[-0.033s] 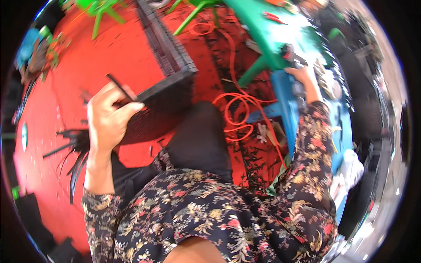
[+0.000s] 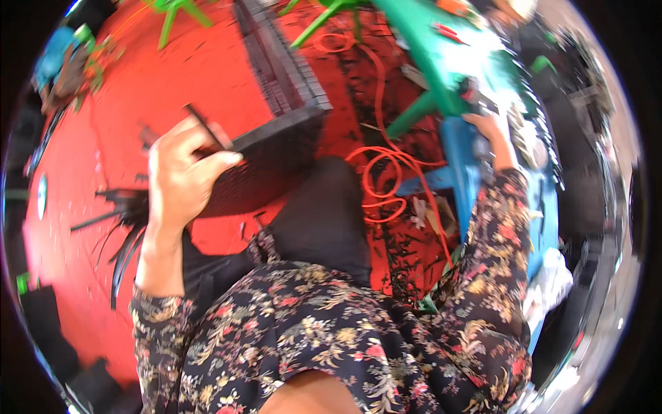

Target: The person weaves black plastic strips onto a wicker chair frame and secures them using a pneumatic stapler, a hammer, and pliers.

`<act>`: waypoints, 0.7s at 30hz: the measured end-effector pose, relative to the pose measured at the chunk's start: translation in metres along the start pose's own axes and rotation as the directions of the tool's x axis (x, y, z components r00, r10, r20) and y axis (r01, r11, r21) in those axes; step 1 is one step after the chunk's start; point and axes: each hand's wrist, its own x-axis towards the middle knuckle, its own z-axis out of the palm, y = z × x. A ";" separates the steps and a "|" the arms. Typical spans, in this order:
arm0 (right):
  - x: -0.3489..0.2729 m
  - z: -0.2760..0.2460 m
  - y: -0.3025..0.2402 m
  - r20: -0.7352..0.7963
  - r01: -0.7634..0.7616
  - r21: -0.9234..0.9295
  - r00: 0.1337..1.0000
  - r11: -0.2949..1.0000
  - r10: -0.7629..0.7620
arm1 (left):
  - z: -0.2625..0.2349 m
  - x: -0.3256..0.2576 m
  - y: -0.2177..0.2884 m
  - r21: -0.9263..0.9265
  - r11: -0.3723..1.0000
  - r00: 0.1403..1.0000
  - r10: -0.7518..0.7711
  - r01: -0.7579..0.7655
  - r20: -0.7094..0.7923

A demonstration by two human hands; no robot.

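Observation:
My left hand [image 2: 183, 169] is closed in a pinch around a thin black strip [image 2: 205, 126], whose end sticks up past the fingers. It rests at the upper edge of a black woven panel [image 2: 265, 169], part of a long dark frame [image 2: 279, 83] that leans over my lap. Loose black strips [image 2: 124, 221] hang beside my left wrist. Out to the right, my right hand [image 2: 491, 127] lies across a dark hand tool [image 2: 483, 103] with a grey part, above the blue stool [image 2: 452, 148]. Blur hides most of its fingers, but they appear wrapped round the tool.
A green table [image 2: 414, 41] carries red-handled pliers [image 2: 449, 32]. An orange hose [image 2: 386, 162] coils over the red floor [image 2: 89, 269] among dark scraps. Green stool legs [image 2: 167, 24] stand at the far side. A white plastic bag [image 2: 552, 279] lies at the right.
The whole view has shifted slightly, so things appear a little farther right. Both hands keep nearly the same places against the panel and the tool.

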 end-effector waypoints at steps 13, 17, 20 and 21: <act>-0.062 -0.084 -0.053 0.229 0.075 0.599 0.938 0.797 -0.260 | 0.011 0.003 -0.044 -0.023 0.999 1.000 -0.029 0.029 0.010; -0.150 -0.122 -0.106 0.033 0.110 0.931 0.924 0.347 -0.381 | 0.014 0.003 -0.058 -0.130 0.984 0.993 -0.119 0.121 0.019; -0.202 -0.133 -0.137 0.032 0.005 0.997 0.891 0.081 -0.454 | 0.010 0.015 -0.046 -0.234 0.856 0.879 -0.406 0.461 0.250; -0.207 -0.124 -0.149 0.051 -0.030 0.998 0.859 0.051 -0.510 | 0.017 0.016 -0.048 -0.224 0.820 0.846 -0.483 0.527 0.224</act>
